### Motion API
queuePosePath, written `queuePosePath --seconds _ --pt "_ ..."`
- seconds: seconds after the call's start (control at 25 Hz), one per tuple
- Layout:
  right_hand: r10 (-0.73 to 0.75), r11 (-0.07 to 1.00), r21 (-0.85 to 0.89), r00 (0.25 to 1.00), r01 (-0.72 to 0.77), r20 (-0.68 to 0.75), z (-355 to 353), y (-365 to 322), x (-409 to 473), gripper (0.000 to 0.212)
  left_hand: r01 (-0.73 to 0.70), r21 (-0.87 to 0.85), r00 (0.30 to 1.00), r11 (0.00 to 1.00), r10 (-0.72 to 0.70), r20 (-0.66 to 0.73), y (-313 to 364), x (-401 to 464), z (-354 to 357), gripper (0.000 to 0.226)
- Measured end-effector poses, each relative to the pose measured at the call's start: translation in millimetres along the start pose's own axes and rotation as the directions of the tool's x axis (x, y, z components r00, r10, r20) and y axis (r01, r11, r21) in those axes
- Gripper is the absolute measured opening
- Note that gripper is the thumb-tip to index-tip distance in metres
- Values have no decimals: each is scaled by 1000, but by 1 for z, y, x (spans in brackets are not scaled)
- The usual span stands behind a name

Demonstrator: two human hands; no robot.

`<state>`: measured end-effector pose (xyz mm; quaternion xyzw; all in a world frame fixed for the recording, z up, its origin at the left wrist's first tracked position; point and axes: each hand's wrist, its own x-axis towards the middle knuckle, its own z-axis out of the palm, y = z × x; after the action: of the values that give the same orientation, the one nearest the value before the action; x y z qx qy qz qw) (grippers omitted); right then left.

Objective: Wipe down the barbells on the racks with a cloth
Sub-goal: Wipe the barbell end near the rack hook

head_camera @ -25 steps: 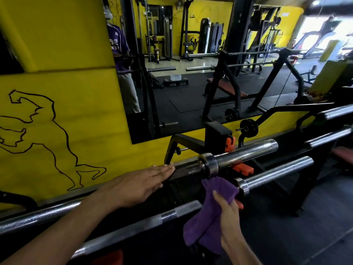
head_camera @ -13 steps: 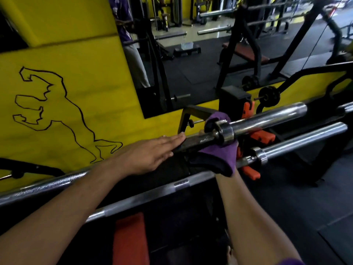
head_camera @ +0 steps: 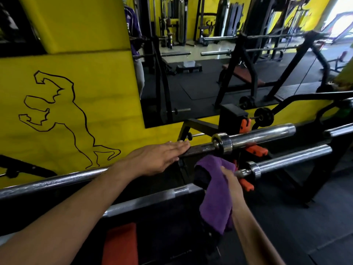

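Two chrome barbells lie across a black rack. The upper barbell (head_camera: 256, 137) runs from the lower left to the right, and its collar sits just right of centre. My left hand (head_camera: 154, 159) rests flat on its shaft with straight fingers. The lower barbell (head_camera: 290, 159) lies nearer to me. My right hand (head_camera: 232, 180) grips a purple cloth (head_camera: 215, 196) just below the upper bar's collar, beside the lower bar's collar. Most of the cloth hangs down from the hand.
Orange rack hooks (head_camera: 255, 150) hold the bars. A yellow wall (head_camera: 66, 111) with a drawn figure and a mirror (head_camera: 210, 77) stand behind. A red bench pad (head_camera: 120, 243) lies below. More bar ends (head_camera: 338, 131) stick in from the right over black floor.
My right hand has come down with the cloth from the upper bar's collar to just below it, near the lower bar. My left hand has stayed flat on the upper bar.
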<state>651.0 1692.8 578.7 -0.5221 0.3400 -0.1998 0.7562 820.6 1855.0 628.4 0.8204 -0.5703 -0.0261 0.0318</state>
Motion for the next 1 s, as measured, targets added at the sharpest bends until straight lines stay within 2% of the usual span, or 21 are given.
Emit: queuePosePath --seconds 0.04,0.12,0.2,0.24,0.28,0.4,0.48,0.52,0.68,0.76,0.92,1.0 --pt "-15 995 -100 997 22 71 -6 -6 -1 25 14 -4 1000 1000 -14 -7 3 0 -2 60" --pt "-165 959 -203 974 196 157 -12 -14 -5 26 26 -7 999 1000 -26 -28 5 -8 -5 60" --pt "-351 864 -297 909 407 226 -5 -29 -20 33 51 40 997 998 -49 -55 -1 -37 -10 62" --pt "-418 783 -374 866 497 276 -2 -37 -22 38 83 70 994 994 -78 -75 -8 -58 -13 63" --pt "-481 662 -479 817 577 319 3 -42 -21 42 127 84 989 988 -119 -84 -18 -81 -15 66" --pt "-607 270 -686 672 676 424 17 -42 5 49 233 115 973 966 -232 -17 -48 -139 -13 71" --pt "-609 -33 -780 606 626 512 23 -27 28 53 254 151 966 955 -257 -1 -51 -148 -9 71" --pt "-602 -104 -800 603 591 524 23 -21 38 56 259 152 965 954 -260 -13 -50 -148 -7 73" --pt "-655 -117 -838 593 532 468 23 -10 47 57 267 135 963 954 -262 -58 -47 -148 -4 81" --pt "-663 -118 -845 592 522 459 28 -10 47 55 251 130 968 959 -250 -29 -50 -147 -6 79" --pt "-664 -206 -866 584 456 466 27 -24 49 51 202 148 972 968 -217 91 -50 -143 -16 66" --pt "-687 -154 -893 604 423 404 41 -32 44 47 180 169 977 969 -197 86 -51 -142 -19 65"
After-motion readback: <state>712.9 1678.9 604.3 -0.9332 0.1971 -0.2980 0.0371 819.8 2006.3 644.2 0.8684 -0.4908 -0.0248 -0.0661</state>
